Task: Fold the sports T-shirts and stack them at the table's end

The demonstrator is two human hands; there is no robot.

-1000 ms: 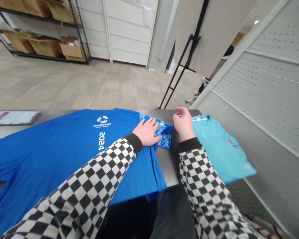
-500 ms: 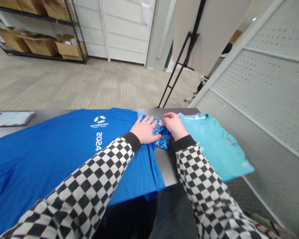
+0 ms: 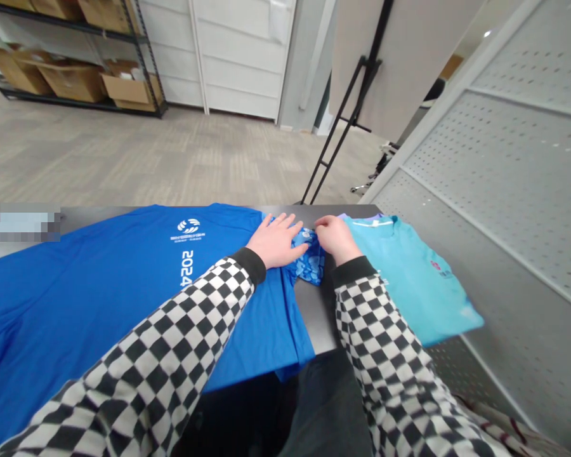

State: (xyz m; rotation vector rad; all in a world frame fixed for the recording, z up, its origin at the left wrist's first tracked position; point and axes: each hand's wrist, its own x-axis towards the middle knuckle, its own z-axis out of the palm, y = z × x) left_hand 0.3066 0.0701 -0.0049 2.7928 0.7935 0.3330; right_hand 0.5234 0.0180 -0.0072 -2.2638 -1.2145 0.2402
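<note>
Across the dark table [image 3: 321,317] we have the blue shirt [image 3: 109,273] spread wide, and the action is all at its patterned sleeve [image 3: 313,263]. What could spoil it? A tug from our right hand [image 3: 337,240] while our left hand [image 3: 276,242] presses too lightly, we'd say, and that thin, slippery-looking cloth could skid or bunch at the shoulder. Press too hard, though, and we may trap a crease under the palm. Down at our side, the lower hem seems to reach past the near edge of the table; its hanging weight might drag the body askew. And watch the turquoise shirt [image 3: 409,279], right by our right wrist: a careless forearm sweep could ruffle it.

Now the grip! Our left is released, flat, fingers fanned over the shoulder and the start of the sleeve. Our right is curled, thumb and fingertips together at the sleeve's outer top edge; whether fabric sits between them, we can't tell. So the sleeve's end lies between our hands, on the table, with the shirt's body stretching off to our left.
</note>
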